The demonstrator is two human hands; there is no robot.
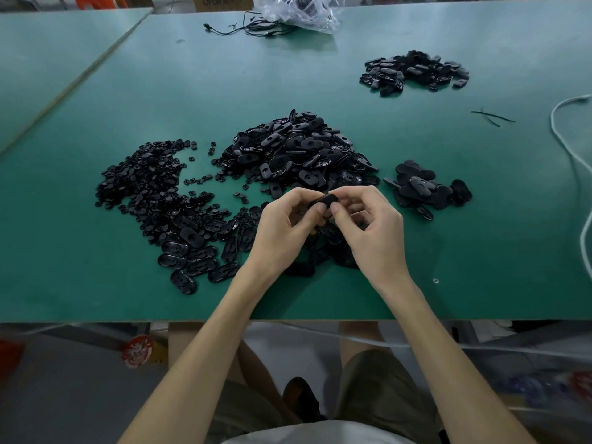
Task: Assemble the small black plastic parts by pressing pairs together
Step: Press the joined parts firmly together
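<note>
Nearest the desk (pixel 96 283) edge, both hands are raised just above it and meet on one small black oval part (pixel 323 200). The left hand (pixel 288 225) and the right hand (pixel 368 232) each pinch an end of it between thumb and curled fingers. I cannot tell whether its two halves have seated.

At 8 o'clock from the hands lie loose oval shells (pixel 198 251). At 9 to 10 o'clock is a spread of tiny round pieces (pixel 144 187). At 12 o'clock, just beyond the fingers, is the main heap (pixel 298 152). A small stack (pixel 426 187) sits at 2 o'clock, a separate pile (pixel 416 70) lies farther off at 1 o'clock, and a plastic bag (pixel 301 11) is at the far edge.

The likeliest trouble is uneven thumb pressure, which would tilt the halves so they jam or spring apart. A slip would drop the piece into the loose parts under the hands, where it would be hard to tell from unassembled ones.
</note>
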